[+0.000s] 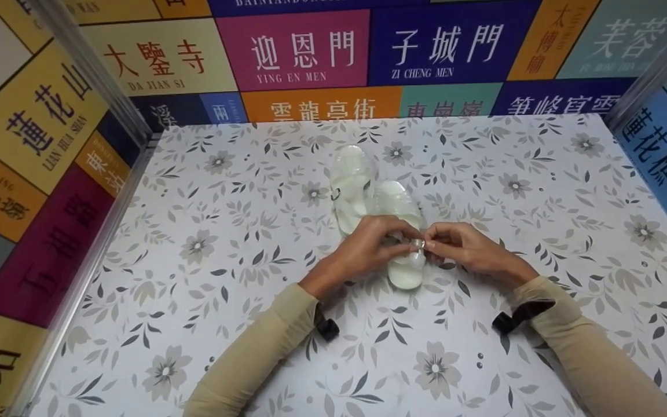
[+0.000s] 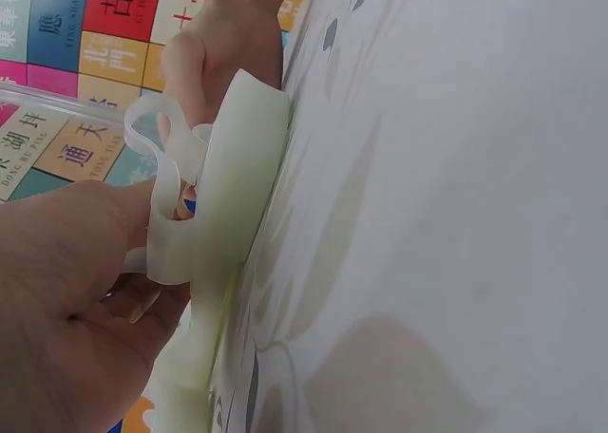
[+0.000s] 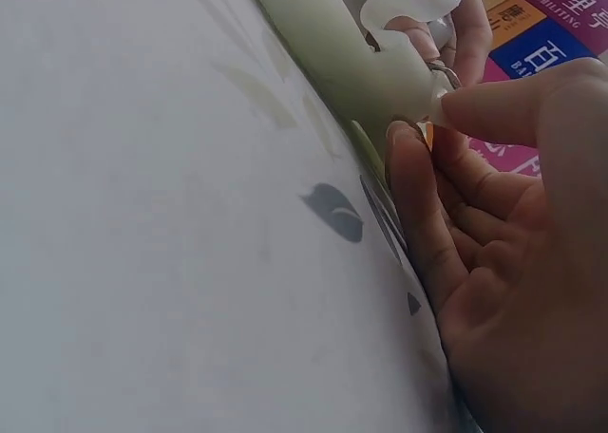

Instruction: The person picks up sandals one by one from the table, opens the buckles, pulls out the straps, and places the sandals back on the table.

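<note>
Two pale translucent sandals stand side by side on the patterned tabletop. The nearer sandal [image 1: 406,275] is between my hands, its toe pointing away from me. From its left side my left hand [image 1: 368,246] grips the ankle strap [image 2: 167,191] with thumb and fingers. At the right side my right hand [image 1: 465,248] pinches the strap's end by a small metal buckle [image 3: 445,72]. Whether the strap passes through the buckle cannot be told, as fingertips cover part of it. The other sandal [image 1: 352,165] lies just left and farther back, its heel partly behind my left hand.
A white table covering [image 1: 241,359] with grey flowers and leaves lies under everything. Colourful panels with printed signs [image 1: 293,52] rise along the back and both sides. Dark wrist straps [image 1: 527,313] sit over my beige sleeves.
</note>
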`<state>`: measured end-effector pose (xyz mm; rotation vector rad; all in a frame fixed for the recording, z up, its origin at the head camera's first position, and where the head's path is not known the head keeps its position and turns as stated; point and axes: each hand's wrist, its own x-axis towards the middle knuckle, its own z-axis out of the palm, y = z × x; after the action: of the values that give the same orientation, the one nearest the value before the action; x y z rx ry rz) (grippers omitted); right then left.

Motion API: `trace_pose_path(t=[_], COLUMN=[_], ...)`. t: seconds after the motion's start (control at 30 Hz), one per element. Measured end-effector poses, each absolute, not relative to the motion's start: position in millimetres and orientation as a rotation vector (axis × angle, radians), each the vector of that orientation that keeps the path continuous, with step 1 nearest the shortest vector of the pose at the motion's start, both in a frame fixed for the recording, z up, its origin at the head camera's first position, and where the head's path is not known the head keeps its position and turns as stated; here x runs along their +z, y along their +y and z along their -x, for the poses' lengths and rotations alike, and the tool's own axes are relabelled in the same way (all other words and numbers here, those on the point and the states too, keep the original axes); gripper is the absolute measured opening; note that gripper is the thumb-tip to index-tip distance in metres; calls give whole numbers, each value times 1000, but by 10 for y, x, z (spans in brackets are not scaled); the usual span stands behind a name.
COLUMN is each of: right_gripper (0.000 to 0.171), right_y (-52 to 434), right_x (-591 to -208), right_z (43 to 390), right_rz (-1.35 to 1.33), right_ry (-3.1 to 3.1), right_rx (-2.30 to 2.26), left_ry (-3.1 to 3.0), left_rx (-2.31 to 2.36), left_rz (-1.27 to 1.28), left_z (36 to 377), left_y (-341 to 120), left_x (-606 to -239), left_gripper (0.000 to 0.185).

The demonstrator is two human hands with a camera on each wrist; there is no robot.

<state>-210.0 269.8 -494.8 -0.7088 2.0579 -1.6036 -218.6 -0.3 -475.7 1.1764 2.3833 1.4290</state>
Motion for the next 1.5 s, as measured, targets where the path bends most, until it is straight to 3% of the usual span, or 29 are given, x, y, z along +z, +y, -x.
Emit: trace_pose_path(t=[0.47,1.1,1.5], right_gripper=[25,18,16], right_y=[2709,2714,2718], right_x=[-4917,-4900,-4972], right_z=[2094,2122,2084], right_rz=[663,771,692], right_ry=[2032,2039,2050], right_rx=[-1644,-1608,-1644], left_ry=[2495,2487,2471], left_rx=[1353,1357,1364], left_rz=[-1210,-1142,-1126], left_z=[2171,2172,2146], left_y=[12,-2,12], left_x=[-4685,-4696,-4732], left_gripper=[27,23,25])
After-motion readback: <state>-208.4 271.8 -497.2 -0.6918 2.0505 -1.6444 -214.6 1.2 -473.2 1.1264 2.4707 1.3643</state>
